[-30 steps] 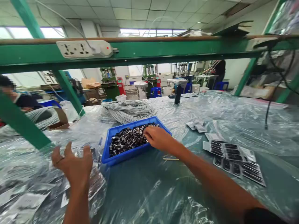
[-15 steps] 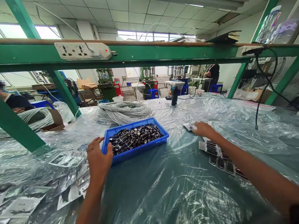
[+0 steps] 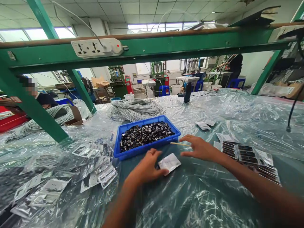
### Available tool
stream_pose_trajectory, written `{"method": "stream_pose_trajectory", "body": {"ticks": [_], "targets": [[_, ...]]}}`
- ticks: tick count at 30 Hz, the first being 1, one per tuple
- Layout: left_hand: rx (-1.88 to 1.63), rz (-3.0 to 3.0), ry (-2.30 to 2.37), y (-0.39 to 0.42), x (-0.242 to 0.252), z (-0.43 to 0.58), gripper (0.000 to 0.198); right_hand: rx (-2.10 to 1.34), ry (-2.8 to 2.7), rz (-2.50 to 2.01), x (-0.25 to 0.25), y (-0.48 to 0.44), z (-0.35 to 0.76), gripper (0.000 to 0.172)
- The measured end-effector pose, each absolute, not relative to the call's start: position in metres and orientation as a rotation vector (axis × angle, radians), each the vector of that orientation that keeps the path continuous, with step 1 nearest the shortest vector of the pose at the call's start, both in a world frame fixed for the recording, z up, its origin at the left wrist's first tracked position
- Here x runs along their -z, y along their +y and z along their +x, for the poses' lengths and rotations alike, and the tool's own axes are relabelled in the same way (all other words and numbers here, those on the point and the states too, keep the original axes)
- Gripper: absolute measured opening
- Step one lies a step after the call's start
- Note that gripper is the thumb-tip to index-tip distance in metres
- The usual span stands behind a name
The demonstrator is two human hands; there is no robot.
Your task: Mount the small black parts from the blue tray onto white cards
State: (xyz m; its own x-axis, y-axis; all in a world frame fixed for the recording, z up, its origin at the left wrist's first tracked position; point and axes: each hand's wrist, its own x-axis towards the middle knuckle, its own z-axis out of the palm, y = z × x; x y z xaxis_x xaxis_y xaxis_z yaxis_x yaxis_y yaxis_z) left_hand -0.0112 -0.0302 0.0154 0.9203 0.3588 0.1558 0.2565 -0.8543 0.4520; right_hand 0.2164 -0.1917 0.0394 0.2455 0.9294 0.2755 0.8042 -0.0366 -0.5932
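A flat silvery-white packet (image 3: 170, 163) lies slanted in front of the blue tray. My left hand (image 3: 147, 167) is at its left side, thumb on the near left corner and fingers curled by the far left edge. Beyond its right side is my right hand (image 3: 201, 148), fingers spread. A thin pale-yellow stick (image 3: 178, 144) sticks out leftward between its thumb and fingers; where it is gripped is hidden. The blue tray (image 3: 144, 152) holds a heap of small shiny black pieces (image 3: 144, 134). Two pale packets (image 3: 203, 125) lie behind my right hand.
Packs with dark rows (image 3: 248, 154) lie at right, beside my right forearm. Several silvery packets (image 3: 104, 172) are spread on clear plastic sheeting at left. Behind the tray are a coil of grey cable (image 3: 139, 109) and a dark bottle (image 3: 187, 92). A green beam (image 3: 180, 42) crosses above.
My right hand has come leftward and nearer, away from the packets at the back. My left hand has left the tray's left end for its front. A packet now lies between the hands.
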Motion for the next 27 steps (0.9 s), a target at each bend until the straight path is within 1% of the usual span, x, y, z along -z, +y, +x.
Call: {"method": "stream_pose_trajectory", "body": {"ticks": [1, 2, 3, 5, 7, 9, 10, 13, 15, 19, 27], "targets": [[-0.189, 2.705, 0.44, -0.042, -0.014, -0.008, 0.065, -0.312, -1.487, -1.798, -0.043, -0.186, 0.205, 0.034], [-0.109, 2.748, 0.462, -0.052, -0.012, -0.006, 0.07, -0.426, -1.38, -1.718, -0.047, -0.179, 0.195, 0.035], [-0.077, 2.776, 0.489, -0.06, -0.011, -0.003, 0.07, -0.57, -1.272, -1.614, -0.05, -0.172, 0.187, 0.041], [-0.096, 2.792, 0.535, -0.068, -0.009, 0.001, 0.06, -0.867, -1.082, -1.354, -0.051, -0.156, 0.174, 0.048], [-0.135, 2.776, 0.555, -0.07, -0.006, 0.004, 0.045, -1.023, -0.912, -1.132, -0.044, -0.14, 0.163, 0.046], [-0.155, 2.753, 0.558, -0.069, -0.003, 0.006, 0.036, -1.008, -0.771, -1.029, -0.031, -0.127, 0.154, 0.045], [-0.157, 2.745, 0.558, -0.068, -0.001, 0.006, 0.035, -0.971, -0.716, -1.017, -0.024, -0.123, 0.149, 0.046], [-0.112, 2.749, 0.551, -0.069, 0.0, 0.005, 0.045, -0.889, -0.627, -1.026, -0.005, -0.116, 0.142, 0.048], [-0.068, 2.777, 0.534, -0.071, -0.001, 0.005, 0.048, -0.848, -0.617, -1.012, 0.002, -0.116, 0.138, 0.047], [-0.042, 2.792, 0.469, -0.076, -0.004, 0.006, 0.047, -0.75, -0.638, -1.024, 0.007, -0.114, 0.132, 0.047], [-0.012, 2.779, 0.616, -0.081, -0.007, 0.007, 0.045, -0.787, -0.622, -0.967, 0.0, -0.125, 0.144, 0.048]]}}
